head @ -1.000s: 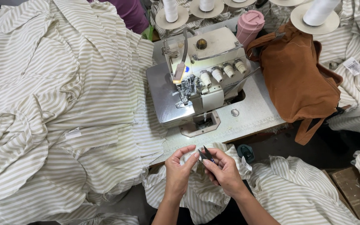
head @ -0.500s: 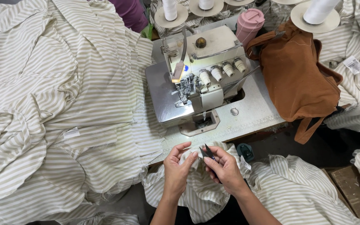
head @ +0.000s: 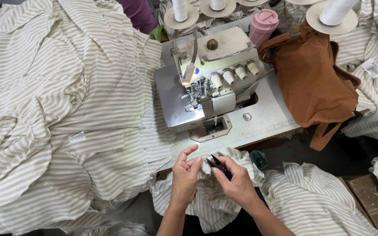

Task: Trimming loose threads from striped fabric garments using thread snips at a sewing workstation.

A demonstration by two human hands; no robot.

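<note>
The left hand pinches the striped fabric piece while the right hand grips thread snips beside the overlock machine

This is a garment sewing workshop. An industrial overlock sewing machine sits sunk into a pale work table. Behind the machine stand at least 4 large thread cones on discs. Left of the machine lies a big heap of striped cut fabric, with more striped pieces in front of it, probably unfinished shirts.
</note>
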